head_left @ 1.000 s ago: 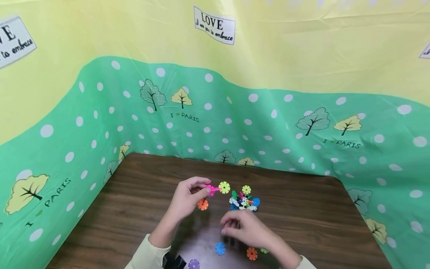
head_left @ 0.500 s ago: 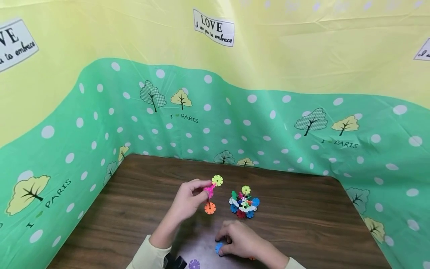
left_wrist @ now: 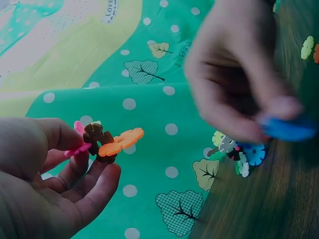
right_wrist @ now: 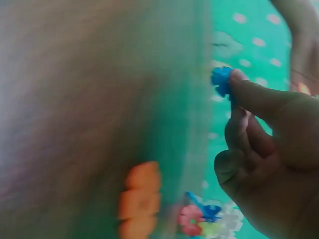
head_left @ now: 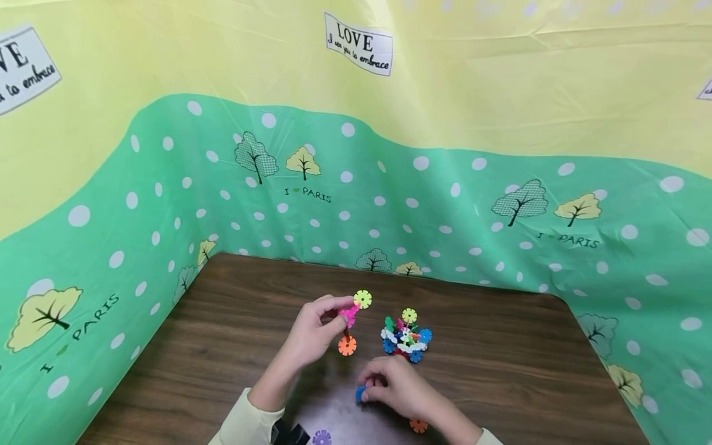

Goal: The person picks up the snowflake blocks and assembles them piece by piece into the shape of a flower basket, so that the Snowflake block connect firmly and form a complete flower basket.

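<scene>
My left hand (head_left: 311,330) pinches a pink snowflake building disc (head_left: 347,317) between thumb and fingers, above the table. Joined to it is a yellow-green disc (head_left: 363,300) at the upper end. A brown disc (left_wrist: 96,137), plainest in the left wrist view, links to an orange disc (head_left: 347,345) at the lower end. My right hand (head_left: 397,383) pinches a single blue snowflake disc (head_left: 360,394) at its edge, with thumb against fingertips in the right wrist view. Just beyond this hand stands a many-coloured cluster of joined discs (head_left: 406,337).
Loose discs lie on the dark wooden table (head_left: 500,346): a purple disc (head_left: 321,437) near the front and an orange disc (head_left: 418,425) beside the right wrist. A green and yellow printed cloth (head_left: 445,204) surrounds the table's back and sides.
My right hand has come down to the blue disc, gripped it and raised it from the table. My left hand has turned its joined discs, so the orange one now hangs lower.
</scene>
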`<action>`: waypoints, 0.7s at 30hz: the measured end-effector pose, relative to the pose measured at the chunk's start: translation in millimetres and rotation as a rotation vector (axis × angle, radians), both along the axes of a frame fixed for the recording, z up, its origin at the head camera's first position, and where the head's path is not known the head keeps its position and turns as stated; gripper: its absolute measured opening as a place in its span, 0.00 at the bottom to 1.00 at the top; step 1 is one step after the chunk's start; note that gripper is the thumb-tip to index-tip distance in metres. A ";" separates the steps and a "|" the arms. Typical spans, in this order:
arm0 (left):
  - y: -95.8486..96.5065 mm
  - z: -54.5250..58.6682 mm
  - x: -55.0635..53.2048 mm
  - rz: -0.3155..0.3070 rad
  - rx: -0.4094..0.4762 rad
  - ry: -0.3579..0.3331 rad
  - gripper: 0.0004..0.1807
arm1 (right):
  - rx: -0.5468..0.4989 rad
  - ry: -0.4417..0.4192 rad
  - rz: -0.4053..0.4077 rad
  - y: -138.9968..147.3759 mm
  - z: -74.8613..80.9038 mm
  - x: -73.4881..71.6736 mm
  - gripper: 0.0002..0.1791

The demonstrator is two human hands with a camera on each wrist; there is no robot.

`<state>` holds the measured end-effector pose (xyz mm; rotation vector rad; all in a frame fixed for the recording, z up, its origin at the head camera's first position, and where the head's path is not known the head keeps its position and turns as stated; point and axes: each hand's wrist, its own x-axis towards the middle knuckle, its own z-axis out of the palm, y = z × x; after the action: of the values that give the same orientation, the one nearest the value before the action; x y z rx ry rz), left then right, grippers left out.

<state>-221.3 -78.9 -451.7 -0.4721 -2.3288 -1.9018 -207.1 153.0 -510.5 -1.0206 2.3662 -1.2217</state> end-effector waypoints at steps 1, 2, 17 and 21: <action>0.3 -0.5 -0.2 -0.001 0.000 0.009 0.19 | -0.042 0.007 -0.025 1.1 2.9 -1.4 0.04; 0.7 -1.2 -0.4 -0.005 0.000 0.017 0.20 | -0.079 0.012 -0.053 2.3 6.2 -3.1 0.03; 8.5 -7.0 -2.2 0.022 0.021 -0.017 0.18 | -0.571 0.123 -0.540 22.7 42.2 -34.3 0.06; 6.8 -5.7 -1.7 0.021 0.002 -0.010 0.19 | -0.565 0.146 -0.561 21.2 38.3 -38.6 0.05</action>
<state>-223.0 -72.2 -457.4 -0.4370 -2.3285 -1.9007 -245.7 174.2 -472.1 -0.5917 2.5733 -2.1735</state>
